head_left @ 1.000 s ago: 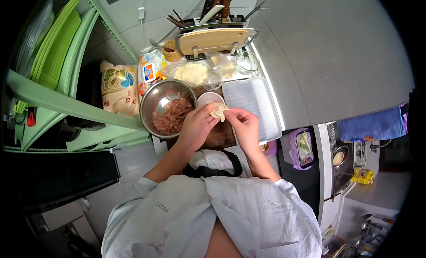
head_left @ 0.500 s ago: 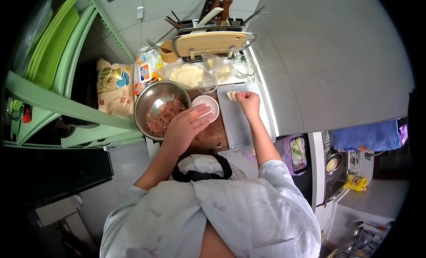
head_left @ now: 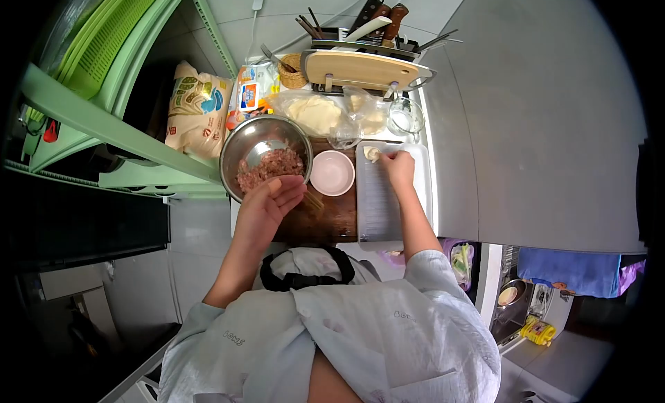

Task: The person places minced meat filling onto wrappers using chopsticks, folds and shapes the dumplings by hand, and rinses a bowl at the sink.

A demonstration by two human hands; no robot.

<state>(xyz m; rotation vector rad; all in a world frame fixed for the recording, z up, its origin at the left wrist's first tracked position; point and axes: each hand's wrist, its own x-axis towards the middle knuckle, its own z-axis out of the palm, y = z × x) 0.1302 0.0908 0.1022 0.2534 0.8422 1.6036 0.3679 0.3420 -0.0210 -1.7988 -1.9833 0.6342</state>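
Observation:
A small folded wonton (head_left: 372, 153) sits in the upper left corner of the pale plastic tray (head_left: 377, 226). My right hand (head_left: 400, 171) reaches over the tray, its fingertips pinched at the wonton's right edge. My left hand (head_left: 265, 203) is held palm up with fingers stretched, holding nothing, over the near rim of the steel bowl (head_left: 226, 164). Pinkish minced meat (head_left: 267, 169) fills part of that bowl. Between bowl and tray stands a small pale pink bowl (head_left: 332, 173). Chopsticks (head_left: 314, 200) show partly beside my left fingers, on the dark wooden board (head_left: 332, 219).
Behind lie a plastic bag with pale dough or wrappers (head_left: 315, 115), a second bag (head_left: 366, 114) and a glass cup (head_left: 406, 117). A cutting board (head_left: 367, 69) and knife rack border the back. Green shelving (head_left: 125, 136) rises left; a grey panel (head_left: 540, 126) stands right.
The camera view has shifted. My right hand has brought the wonton to the tray's upper left corner. My left hand has drawn back from the pink bowl toward me.

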